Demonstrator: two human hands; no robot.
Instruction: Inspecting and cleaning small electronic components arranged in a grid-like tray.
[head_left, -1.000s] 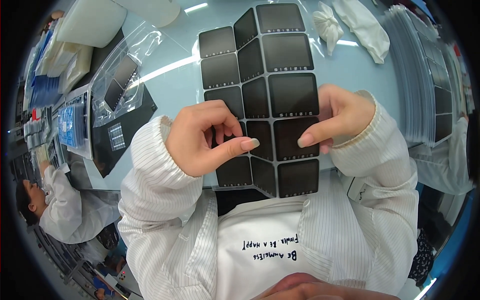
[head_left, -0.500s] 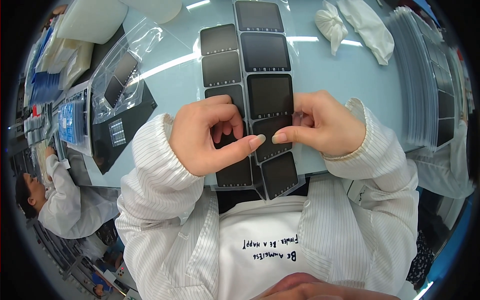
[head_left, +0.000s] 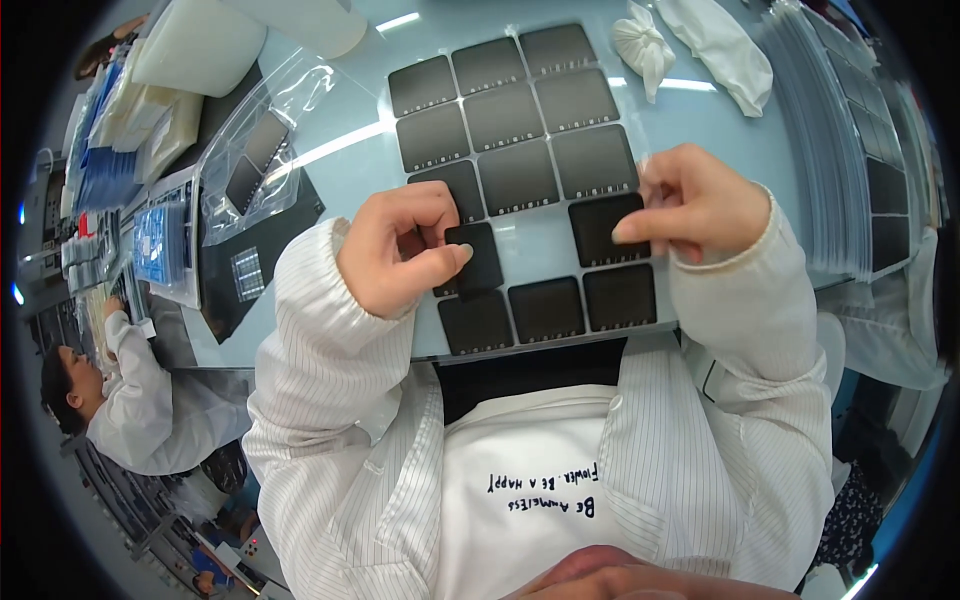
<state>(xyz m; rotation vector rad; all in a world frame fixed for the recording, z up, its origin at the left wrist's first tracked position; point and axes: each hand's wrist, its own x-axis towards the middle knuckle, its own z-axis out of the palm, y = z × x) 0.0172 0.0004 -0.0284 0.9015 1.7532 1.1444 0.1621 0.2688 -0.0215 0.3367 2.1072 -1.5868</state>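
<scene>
The left hand (head_left: 400, 250) is curling its fingers inward and pinching one dark square panel (head_left: 473, 258) between thumb and forefinger, at the lower left of the panel array. The right hand (head_left: 695, 205) is closing loosely, its fingertips pressing on the edge of a second dark square panel (head_left: 605, 228) at the right side of the array. Both panels are lying among a grid of dark square panels (head_left: 515, 120) laid out in rows on a pale blue table (head_left: 340, 120). A clear plastic bag (head_left: 255, 160) is lying to the left, and two white cloth bundles (head_left: 700, 40) are resting at the far edge. A stack of trays (head_left: 850, 150) is standing to the right. Another person in a white coat (head_left: 130, 400) is working at the lower left.
</scene>
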